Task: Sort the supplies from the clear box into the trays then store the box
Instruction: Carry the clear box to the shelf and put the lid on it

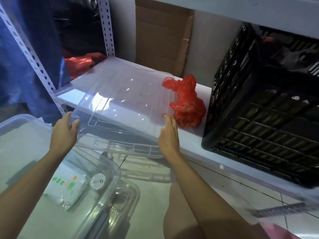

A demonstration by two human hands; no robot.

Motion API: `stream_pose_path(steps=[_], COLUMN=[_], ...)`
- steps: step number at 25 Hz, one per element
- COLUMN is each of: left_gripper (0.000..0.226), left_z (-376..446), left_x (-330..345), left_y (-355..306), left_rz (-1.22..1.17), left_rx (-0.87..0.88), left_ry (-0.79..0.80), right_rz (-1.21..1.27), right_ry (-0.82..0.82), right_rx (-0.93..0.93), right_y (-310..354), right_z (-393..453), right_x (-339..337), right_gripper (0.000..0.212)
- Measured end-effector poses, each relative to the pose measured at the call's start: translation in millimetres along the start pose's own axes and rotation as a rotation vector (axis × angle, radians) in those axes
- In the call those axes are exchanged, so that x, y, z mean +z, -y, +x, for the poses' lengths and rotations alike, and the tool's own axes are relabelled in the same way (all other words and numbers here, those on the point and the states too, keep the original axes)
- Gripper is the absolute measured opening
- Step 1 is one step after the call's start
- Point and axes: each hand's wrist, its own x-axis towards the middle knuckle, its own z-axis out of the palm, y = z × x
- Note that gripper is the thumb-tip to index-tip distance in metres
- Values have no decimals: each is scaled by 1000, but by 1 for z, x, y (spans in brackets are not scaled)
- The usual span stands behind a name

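Note:
The clear box (120, 104) is empty and lies tilted, its far part on the white shelf (193, 142) and its near end sticking out over the shelf's front edge. My left hand (64, 130) grips the box's near left corner, thumb on top. My right hand (169, 133) presses flat against the box's near right side with straight fingers. Down at the left, a clear tray (110, 171) on the floor holds a white and green packet (69, 187) and a round white-capped item (98, 181).
A knotted red plastic bag (188, 104) lies on the shelf just right of the box. A black slatted crate (262, 107) fills the shelf's right side. Cardboard (162, 37) leans at the back. A perforated white upright (31, 54) and blue cloth (17, 66) stand at the left.

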Motion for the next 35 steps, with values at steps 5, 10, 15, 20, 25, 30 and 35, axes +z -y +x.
stream_pose_path(steps=[5, 10, 15, 20, 25, 30, 35], left_gripper=[39, 32, 35, 43, 46, 45, 45], left_z=[-16, -53, -132, -226, -260, -267, -288], left_x=[-31, -58, -79, -75, -78, -104, -119], left_y=[-5, -33, -36, -32, -36, -15, 6], left_rz=[34, -2, -48, -157, -247, -246, -249], left_rx=[80, 79, -98, -316, -471, -571, -657], left_ry=[-73, -132, -256, -428, -565, -725, -866], right_rz=[138, 197, 197, 232, 275, 243, 269], right_ry=[-27, -40, 100, 252, 359, 519, 654], right_rx=[-42, -108, -145, -267, -312, -496, -576], right_y=[7, 9, 23, 26, 55, 103, 126], right_z=[-26, -42, -65, -82, -87, -81, -89], right_x=[-13, -29, -48, -61, -73, -31, 20], right_gripper=[62, 61, 63, 58, 53, 52, 51])
